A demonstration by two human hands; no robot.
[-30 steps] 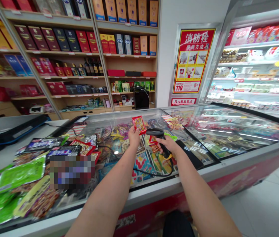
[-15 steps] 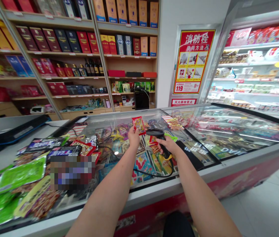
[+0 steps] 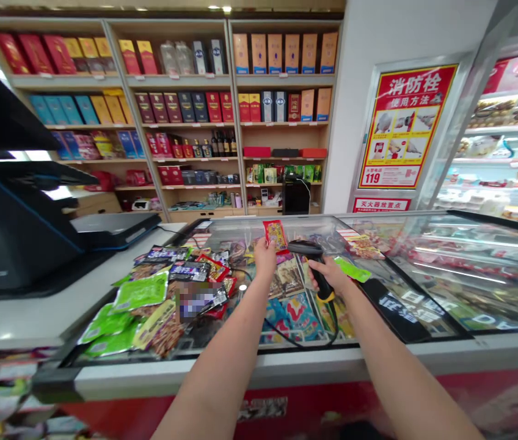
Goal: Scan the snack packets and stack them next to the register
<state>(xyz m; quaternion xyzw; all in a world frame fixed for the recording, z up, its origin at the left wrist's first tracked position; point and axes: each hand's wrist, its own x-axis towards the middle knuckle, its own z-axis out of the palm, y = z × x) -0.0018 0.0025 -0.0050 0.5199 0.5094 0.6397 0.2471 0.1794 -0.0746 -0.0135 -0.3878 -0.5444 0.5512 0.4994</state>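
Between the fingers of my left hand (image 3: 265,253) is a small red snack packet (image 3: 276,236) with a yellow and multicoloured front, held up above the glass lid. My right hand (image 3: 327,275) grips the handle of a black barcode scanner (image 3: 307,247), whose head points left toward the packet. The scanner's cable (image 3: 281,330) loops down over the glass-topped freezer (image 3: 360,349). A bright green packet (image 3: 353,269) lies just right of my right hand, partly behind it.
Many snack packets, green ones (image 3: 142,291) among them, lie heaped on the glass at left. Beyond them stand a counter scale (image 3: 112,225) and a dark machine (image 3: 16,232). A black mat (image 3: 394,308) lies at right; shelves of boxed goods (image 3: 195,107) line the back.
The view has swung left and levelled, bringing the dark machine and more shelves into sight. Both hands keep hold of the packet and scanner, with little change between them.
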